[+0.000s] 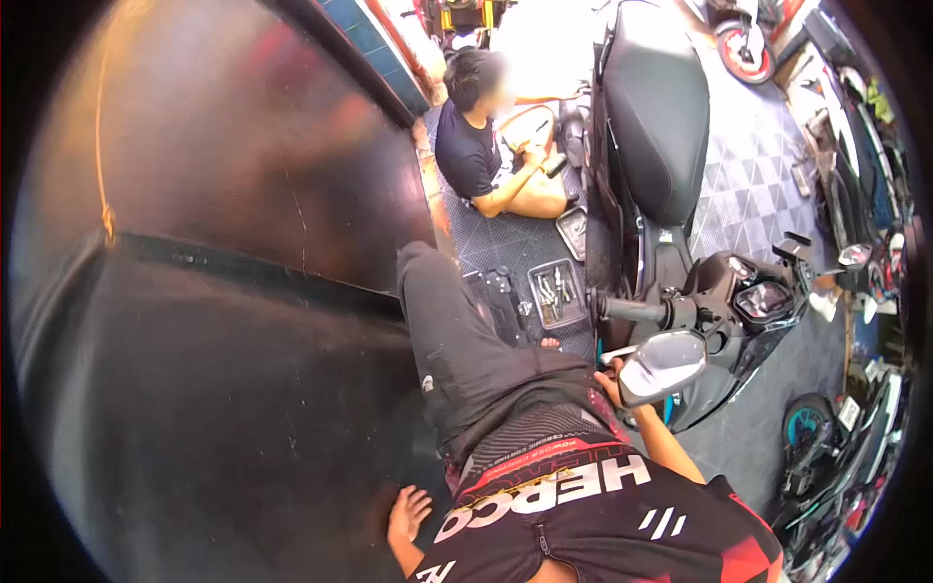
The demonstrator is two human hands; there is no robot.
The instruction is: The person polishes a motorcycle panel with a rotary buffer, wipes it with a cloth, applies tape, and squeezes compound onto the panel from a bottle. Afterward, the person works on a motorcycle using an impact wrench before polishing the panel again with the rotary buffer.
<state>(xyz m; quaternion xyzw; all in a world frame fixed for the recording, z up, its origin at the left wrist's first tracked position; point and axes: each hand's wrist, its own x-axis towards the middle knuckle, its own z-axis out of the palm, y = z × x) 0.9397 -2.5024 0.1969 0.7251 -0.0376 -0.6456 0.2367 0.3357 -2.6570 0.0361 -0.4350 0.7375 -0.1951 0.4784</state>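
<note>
My left hand [410,511] rests with its fingers spread against the black sheet-like surface [243,408] on the left, holding nothing. My right hand [610,385] is at the near side of a black scooter [656,117], with its fingers curled beside the lever [618,357] and the rear-view mirror [665,367]. The mirror hides part of that hand, so what it grips does not show clearly. Just beyond it is the scooter's handlebar grip [632,309].
A person [471,146] sits on the floor beside the scooter, hands near its lower side. A metal tray [557,293] of small parts and a second tray [573,233] lie on the floor. More motorcycles [846,437] stand along the right.
</note>
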